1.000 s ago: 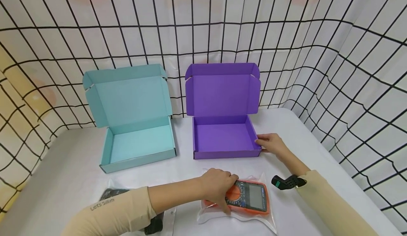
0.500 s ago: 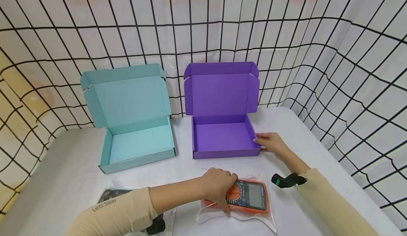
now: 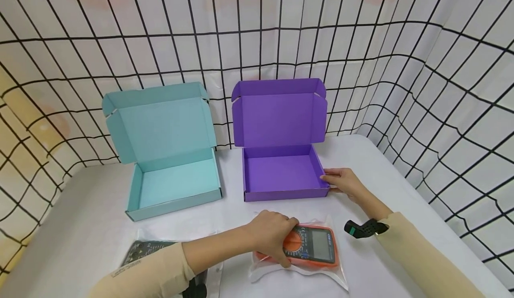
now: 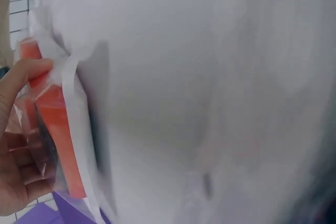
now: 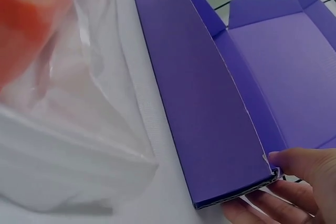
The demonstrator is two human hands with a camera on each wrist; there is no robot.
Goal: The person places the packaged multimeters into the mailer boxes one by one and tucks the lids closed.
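Note:
My left hand (image 3: 270, 236) grips an orange and black digital multimeter (image 3: 313, 245), sealed in a clear plastic bag (image 3: 299, 273), in front of the purple box. In the left wrist view the thumb and fingers lie on opposite sides of the bagged multimeter (image 4: 59, 129). My right hand (image 3: 344, 183) pinches the right wall of the open purple box (image 3: 287, 194), close to its front corner. The right wrist view has the thumb on top of the corner and the fingers below, against the outside. The box bottom is bare.
An open teal box (image 3: 176, 204) stands left of the purple one, its lid raised. A second bagged dark item (image 3: 140, 251) lies partly under my left forearm. Behind and to the right rises a black wire grid (image 3: 401, 59); a white cloth covers the table (image 3: 80, 217).
The view shifts slightly. Both hands keep their holds, and the boxes stay in place; the multimeter barely moves.

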